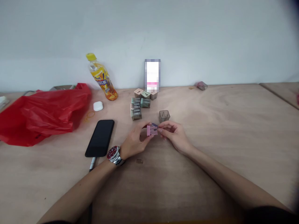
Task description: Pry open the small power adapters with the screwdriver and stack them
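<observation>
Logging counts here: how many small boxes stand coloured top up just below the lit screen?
3: a peach-topped box at left, a green-topped box in the middle, a pinkish-topped box at right. Others may be hidden behind.

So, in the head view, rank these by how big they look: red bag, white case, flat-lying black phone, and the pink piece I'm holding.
1. Red bag
2. Black phone
3. White case and pink piece: they look too alike to rank.
</observation>
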`<state>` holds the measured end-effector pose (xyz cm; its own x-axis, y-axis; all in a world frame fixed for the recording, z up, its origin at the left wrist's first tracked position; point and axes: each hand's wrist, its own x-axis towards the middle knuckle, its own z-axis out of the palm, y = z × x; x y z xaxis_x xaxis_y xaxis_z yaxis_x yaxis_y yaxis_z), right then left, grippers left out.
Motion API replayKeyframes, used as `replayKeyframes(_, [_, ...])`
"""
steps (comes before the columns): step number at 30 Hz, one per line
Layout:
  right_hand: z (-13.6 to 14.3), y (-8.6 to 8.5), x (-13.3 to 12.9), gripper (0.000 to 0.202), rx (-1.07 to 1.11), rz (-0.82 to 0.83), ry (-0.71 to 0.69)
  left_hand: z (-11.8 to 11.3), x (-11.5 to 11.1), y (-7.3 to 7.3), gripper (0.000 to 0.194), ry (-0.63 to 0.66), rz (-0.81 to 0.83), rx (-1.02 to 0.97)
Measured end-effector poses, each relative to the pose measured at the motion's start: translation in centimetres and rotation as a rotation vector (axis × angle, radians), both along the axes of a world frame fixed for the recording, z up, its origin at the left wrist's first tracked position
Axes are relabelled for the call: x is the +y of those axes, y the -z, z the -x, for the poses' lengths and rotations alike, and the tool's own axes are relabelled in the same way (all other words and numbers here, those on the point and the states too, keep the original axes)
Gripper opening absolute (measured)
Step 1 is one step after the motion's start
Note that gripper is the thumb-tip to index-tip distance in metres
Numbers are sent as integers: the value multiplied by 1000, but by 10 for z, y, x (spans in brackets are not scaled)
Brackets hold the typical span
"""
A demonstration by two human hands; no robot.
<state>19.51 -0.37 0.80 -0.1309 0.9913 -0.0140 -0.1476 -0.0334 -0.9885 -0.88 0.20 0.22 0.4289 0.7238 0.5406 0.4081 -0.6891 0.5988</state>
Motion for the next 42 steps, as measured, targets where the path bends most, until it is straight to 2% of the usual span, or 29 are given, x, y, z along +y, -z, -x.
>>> replayKeyframes(9, [3,-1,-1,16,-2,34,7,0,-1,-2,51,7,-24,26])
replayKeyframes(15, [4,-2,0,17,-15,58,-1,-1,-1,-2,51,-5,-116,56])
replayKeyframes(24, [13,-13,-2,23,-46,95,13,-1,-1,-2,52,9,-150,74])
replayKeyframes(33, [6,-6,1,17,32,84,-116,-2,-1,-5,48,-1,-127,51])
replayKeyframes(42, [7,-5,1,17,6,54,-114,-2,-2,-6,48,6,-132,54])
